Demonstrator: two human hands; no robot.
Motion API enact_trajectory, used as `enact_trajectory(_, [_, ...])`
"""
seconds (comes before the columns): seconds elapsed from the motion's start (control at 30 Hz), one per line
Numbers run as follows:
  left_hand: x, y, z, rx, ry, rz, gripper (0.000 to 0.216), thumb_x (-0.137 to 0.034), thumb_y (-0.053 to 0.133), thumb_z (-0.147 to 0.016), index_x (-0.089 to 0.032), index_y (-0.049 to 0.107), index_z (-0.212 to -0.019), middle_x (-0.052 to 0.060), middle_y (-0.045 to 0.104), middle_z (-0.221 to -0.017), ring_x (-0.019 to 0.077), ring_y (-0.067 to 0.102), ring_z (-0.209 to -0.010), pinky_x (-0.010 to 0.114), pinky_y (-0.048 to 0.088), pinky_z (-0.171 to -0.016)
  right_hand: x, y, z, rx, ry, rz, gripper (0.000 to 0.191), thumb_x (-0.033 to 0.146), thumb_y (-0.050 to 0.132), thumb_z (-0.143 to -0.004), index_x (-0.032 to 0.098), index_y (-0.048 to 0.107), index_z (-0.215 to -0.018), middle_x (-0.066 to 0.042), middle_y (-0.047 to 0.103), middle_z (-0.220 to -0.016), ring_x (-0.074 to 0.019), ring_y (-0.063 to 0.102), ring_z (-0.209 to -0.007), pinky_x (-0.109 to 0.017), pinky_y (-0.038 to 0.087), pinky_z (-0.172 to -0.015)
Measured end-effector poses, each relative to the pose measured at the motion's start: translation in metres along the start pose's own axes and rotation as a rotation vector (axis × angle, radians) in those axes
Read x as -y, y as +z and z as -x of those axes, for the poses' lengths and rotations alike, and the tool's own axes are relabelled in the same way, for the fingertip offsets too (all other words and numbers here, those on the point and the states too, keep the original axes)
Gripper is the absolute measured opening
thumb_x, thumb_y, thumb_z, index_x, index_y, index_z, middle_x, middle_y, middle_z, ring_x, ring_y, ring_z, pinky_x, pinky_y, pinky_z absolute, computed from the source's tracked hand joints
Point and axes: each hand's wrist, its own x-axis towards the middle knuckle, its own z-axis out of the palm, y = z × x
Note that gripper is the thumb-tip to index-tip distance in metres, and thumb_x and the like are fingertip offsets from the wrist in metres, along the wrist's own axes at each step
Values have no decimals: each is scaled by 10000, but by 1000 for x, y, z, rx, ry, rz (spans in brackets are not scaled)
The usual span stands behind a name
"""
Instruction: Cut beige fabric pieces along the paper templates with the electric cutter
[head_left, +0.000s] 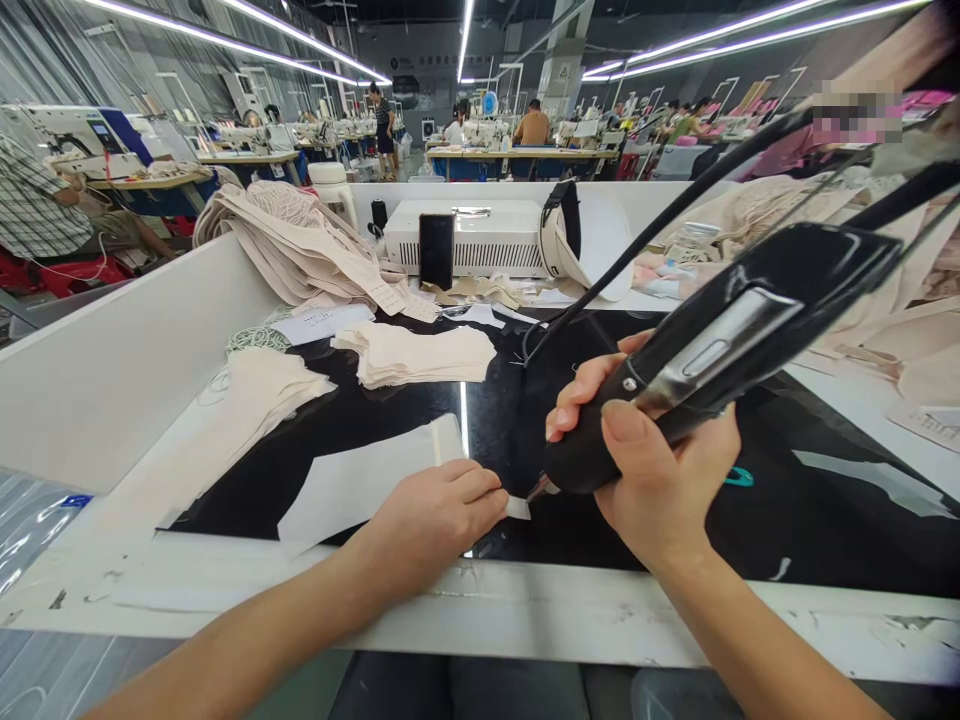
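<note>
My right hand [660, 470] is wrapped round a black handheld tool [720, 350] with a silver trigger plate and a black cord running up and away. Its metal tip [538, 490] points down at a small pale fabric piece [517, 507] on the black glossy worktop [525, 420]. My left hand [435, 515] has its fingers curled, pinching that small piece at its left edge, right beside the tool tip. A white sheet [360, 485] lies just left of my left hand.
Stacks of cream fabric pieces [416, 352] and a larger pile [300, 245] sit at the back left. A white box unit [480, 235] with a phone [436, 250] leaning on it stands behind. White walls [112, 370] bound the bench. People work at sewing stations beyond.
</note>
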Motion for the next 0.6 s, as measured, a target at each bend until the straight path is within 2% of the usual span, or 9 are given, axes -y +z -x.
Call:
enact_trajectory(0.17, [-1,-4,3,4,-22,32,250,-181,613,-1343,-188,826,-1211,70,894,-1249,207,861,-1142,288,710,-904,1,0,-2,-9,-2,-10,532,573,1098,-958,332,727,-1253,54,835,-913,-196,745,-588,-381,690,-543])
enact_trajectory(0.37, [-1,-5,5,51,-48,45,221,-149,624,-1324,-205,824,-1252,71,905,-1299,210,866,-1193,273,705,-883,4,3,-2,-40,40,-58,516,511,1126,-904,331,757,-1216,56,835,-873,-199,734,-567,-387,682,-532])
enact_trajectory(0.6, [-1,-5,2,19,-23,23,250,-143,618,-1320,-190,832,-1199,77,910,-1269,213,870,-1140,270,703,-845,1,2,3,21,10,-44,488,522,1085,-992,332,723,-1259,49,829,-906,-185,740,-599,-351,671,-557])
